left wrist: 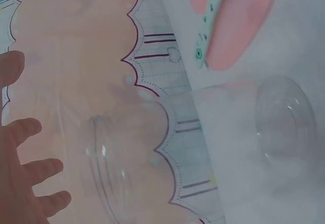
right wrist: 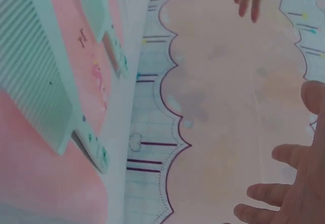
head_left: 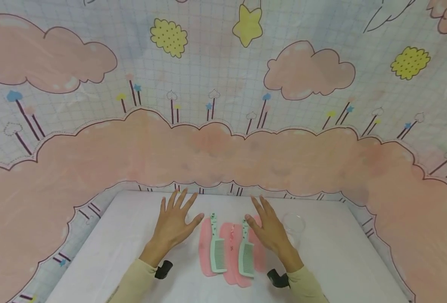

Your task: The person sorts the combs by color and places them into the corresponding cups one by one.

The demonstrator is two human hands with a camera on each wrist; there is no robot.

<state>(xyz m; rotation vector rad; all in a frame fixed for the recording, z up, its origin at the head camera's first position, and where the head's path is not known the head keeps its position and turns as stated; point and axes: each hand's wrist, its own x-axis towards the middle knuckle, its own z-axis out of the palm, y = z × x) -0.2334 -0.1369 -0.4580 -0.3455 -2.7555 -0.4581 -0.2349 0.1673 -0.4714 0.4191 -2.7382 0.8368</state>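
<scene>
Combs (head_left: pixel 218 254) lie between left hand (head_left: pixel 173 225) and right hand (head_left: pixel 270 231), both spread, empty; we judge pre-grasp, next needing nearward reach.

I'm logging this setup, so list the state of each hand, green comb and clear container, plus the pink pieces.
Left hand: fingers spread, holding nothing
Right hand: fingers spread, holding nothing
Left green comb: lying, teeth facing right in the head view
Right green comb: lying, teeth facing right there too
Pink pieces: lying, partly covered by the combs
Left clear container: standing, nothing visible inside
Right clear container: too faint to tell
</scene>
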